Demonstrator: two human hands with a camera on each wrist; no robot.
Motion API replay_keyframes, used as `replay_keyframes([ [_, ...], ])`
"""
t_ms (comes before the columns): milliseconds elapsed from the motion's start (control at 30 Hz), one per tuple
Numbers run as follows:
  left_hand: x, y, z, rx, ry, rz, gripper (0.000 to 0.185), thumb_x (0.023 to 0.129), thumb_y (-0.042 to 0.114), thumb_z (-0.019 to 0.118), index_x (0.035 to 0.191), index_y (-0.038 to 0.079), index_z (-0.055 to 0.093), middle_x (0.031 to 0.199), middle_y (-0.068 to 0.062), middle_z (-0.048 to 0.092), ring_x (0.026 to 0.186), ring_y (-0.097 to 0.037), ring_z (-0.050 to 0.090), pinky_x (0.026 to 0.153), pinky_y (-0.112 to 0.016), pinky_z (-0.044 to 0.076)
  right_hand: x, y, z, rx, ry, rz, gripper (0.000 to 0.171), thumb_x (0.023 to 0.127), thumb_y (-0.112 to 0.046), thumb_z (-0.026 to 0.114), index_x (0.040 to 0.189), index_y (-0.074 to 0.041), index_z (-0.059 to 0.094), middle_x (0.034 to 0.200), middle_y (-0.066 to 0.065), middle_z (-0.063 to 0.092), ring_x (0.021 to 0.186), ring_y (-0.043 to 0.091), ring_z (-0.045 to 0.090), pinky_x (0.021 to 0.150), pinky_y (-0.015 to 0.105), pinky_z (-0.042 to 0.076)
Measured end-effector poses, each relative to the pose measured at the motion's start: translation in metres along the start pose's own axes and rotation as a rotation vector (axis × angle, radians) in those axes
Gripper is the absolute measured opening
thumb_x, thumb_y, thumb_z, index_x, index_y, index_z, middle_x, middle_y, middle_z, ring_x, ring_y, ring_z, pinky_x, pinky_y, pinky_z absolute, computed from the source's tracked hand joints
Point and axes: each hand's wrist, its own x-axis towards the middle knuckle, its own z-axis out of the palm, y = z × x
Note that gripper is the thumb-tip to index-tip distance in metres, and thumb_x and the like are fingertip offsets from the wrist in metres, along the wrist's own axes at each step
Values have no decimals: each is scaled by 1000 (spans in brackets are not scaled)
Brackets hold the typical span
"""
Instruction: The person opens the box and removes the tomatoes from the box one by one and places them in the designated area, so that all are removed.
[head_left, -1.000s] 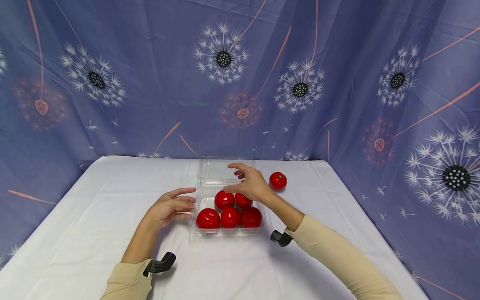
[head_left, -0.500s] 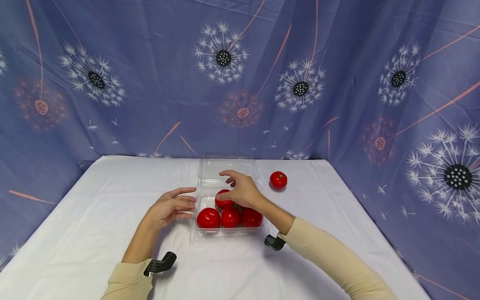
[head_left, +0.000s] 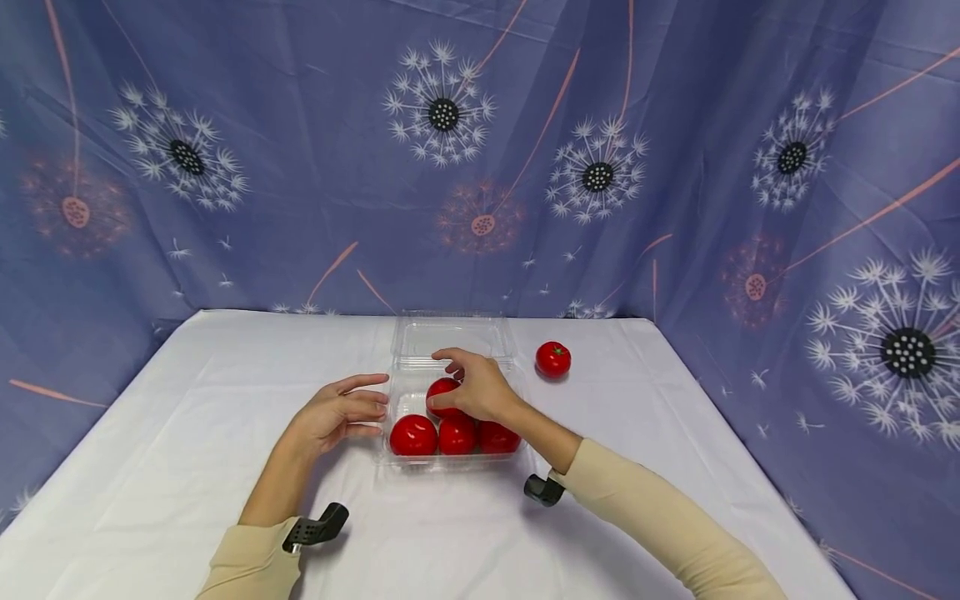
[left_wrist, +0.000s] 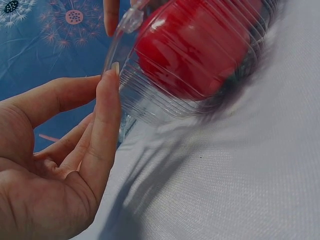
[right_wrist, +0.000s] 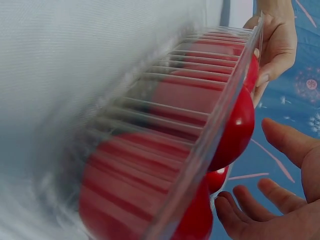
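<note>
White-clothed counter [head_left: 187, 433], centre frame; left hand [head_left: 339, 412], fingers relaxed, steadies the clear tray [head_left: 390, 417]; right hand [head_left: 472, 387] curls round a back-row tomato [head_left: 441, 390]; spare tomato [head_left: 552, 359] lies right.

This looks like a staged recording set rather than a kitchen: a table under a plain white cloth [head_left: 150, 467] is walled on three sides by a hung blue dandelion-print curtain [head_left: 300, 167], creased, hiding any room behind it.
</note>
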Motion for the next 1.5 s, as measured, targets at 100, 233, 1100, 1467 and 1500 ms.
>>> replay_keyframes([
  [100, 0, 1, 1, -2, 4, -4, 67, 91, -2, 65, 152, -2, 38, 113, -7, 69, 83, -14, 72, 72, -34, 64, -1, 4, 0, -11, 2, -5, 66, 78, -24, 87, 139, -17, 62, 125, 15, 69, 111, 28, 67, 92, 44, 57],
  [233, -1, 1, 0, -6, -2, -4, 67, 91, -2, 65, 152, -2, 38, 112, -7, 69, 83, -14, 72, 72, -34, 64, -1, 8, -1, -16, 1, 1, 65, 79, -25, 86, 139, -18, 62, 125, 15, 69, 111, 29, 66, 93, 45, 57],
  [1100, -2, 2, 1, -6, -17, -4, 67, 92, -1, 65, 153, -2, 38, 114, -7, 68, 85, -14, 71, 74, -34, 64, 1, 17, 8, -96, -18, 22, 63, 77, -29, 88, 133, -12, 65, 123, 15, 69, 117, 33, 62, 93, 48, 56],
  [1467, -2, 0, 0, -9, -20, 3, 66, 92, -1, 65, 153, -2, 38, 113, -6, 69, 85, -15, 72, 73, -33, 64, 5, 18, 11, -133, -39, 46, 60, 76, -32, 87, 130, -16, 67, 121, 14, 70, 120, 32, 56, 95, 50, 53],
  [1500, -2, 0, 0, -6, -19, 4, 67, 92, -1, 65, 153, -2, 38, 113, -6, 69, 85, -15, 72, 73, -33, 64, 5, 18, 11, -139, -41, 38, 59, 77, -31, 87, 130, -16, 67, 120, 13, 70, 119, 32, 57, 100, 51, 51],
])
